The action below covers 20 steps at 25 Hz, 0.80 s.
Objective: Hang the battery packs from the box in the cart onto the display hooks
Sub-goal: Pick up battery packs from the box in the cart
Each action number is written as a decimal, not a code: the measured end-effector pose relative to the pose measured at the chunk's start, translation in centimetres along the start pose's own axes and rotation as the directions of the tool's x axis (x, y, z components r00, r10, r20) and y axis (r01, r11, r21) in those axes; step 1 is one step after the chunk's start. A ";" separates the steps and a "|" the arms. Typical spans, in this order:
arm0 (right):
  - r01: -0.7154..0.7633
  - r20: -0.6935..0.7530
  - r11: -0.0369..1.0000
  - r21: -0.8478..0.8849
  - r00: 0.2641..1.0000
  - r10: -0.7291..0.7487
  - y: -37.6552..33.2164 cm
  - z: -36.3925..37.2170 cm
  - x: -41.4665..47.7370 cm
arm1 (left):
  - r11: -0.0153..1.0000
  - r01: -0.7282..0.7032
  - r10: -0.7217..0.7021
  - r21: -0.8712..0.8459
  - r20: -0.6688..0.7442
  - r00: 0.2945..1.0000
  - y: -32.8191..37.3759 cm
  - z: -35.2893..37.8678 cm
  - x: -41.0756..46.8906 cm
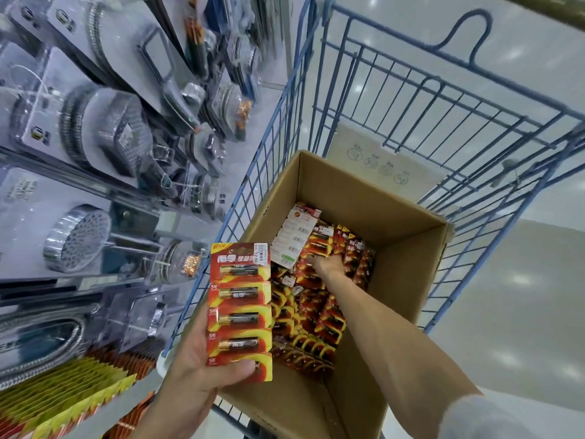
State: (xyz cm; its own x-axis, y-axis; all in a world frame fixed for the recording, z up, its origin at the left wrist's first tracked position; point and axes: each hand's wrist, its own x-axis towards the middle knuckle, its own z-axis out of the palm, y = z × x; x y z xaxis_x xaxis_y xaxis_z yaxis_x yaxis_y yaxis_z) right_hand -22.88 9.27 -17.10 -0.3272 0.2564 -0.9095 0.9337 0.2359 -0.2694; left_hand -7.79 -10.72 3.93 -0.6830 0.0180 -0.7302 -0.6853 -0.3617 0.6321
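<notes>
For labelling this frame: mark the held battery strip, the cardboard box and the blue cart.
battery strip (239, 307): head view, middle of its red card front.
cardboard box (373, 213): head view, its far inner wall.
blue cart (411, 99): head view, its far wire panel.

Our right hand (327, 264) hides its fingers among the battery packs (304, 318) in the box (395, 217), so we cannot tell its grip, and the shower heads (77, 237) blur.
</notes>
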 end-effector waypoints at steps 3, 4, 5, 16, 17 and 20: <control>-0.013 -0.080 0.990 -0.140 0.997 0.002 0.7 2.0 2.9 | 0.999 0.037 -0.036 0.010 -0.053 0.998 0.0 0.0 0.2; 0.007 -0.092 0.991 -0.133 0.996 -0.019 1.0 2.2 3.3 | 0.998 0.064 -0.065 -0.015 -0.071 0.995 -0.3 0.1 0.3; 0.023 -0.098 0.994 -0.109 0.995 -0.033 1.2 2.4 3.7 | 0.995 0.087 -0.091 -0.047 -0.101 0.991 -0.6 0.1 0.4; 0.093 0.079 0.841 0.532 0.984 -0.159 4.4 -4.6 -11.1 | 0.978 0.070 -0.098 -0.194 -0.139 0.985 2.0 1.9 -2.2; 0.124 0.093 0.818 0.562 0.973 -0.212 4.7 -5.2 -13.6 | 0.981 0.059 -0.081 -0.185 -0.117 0.990 2.4 1.8 -2.8; 0.254 0.083 0.750 0.611 0.921 -0.380 5.8 -7.2 -22.0 | 0.988 0.014 -0.023 -0.153 -0.059 0.998 3.5 1.6 -5.6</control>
State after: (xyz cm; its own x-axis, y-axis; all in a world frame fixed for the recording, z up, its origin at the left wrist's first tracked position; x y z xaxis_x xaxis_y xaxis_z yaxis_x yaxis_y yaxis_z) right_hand -11.34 11.74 3.61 -0.6444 0.0683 -0.7616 0.7057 -0.3304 -0.6267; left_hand -6.81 -10.62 10.62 -0.6512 -0.0284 -0.7584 -0.6477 -0.5000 0.5749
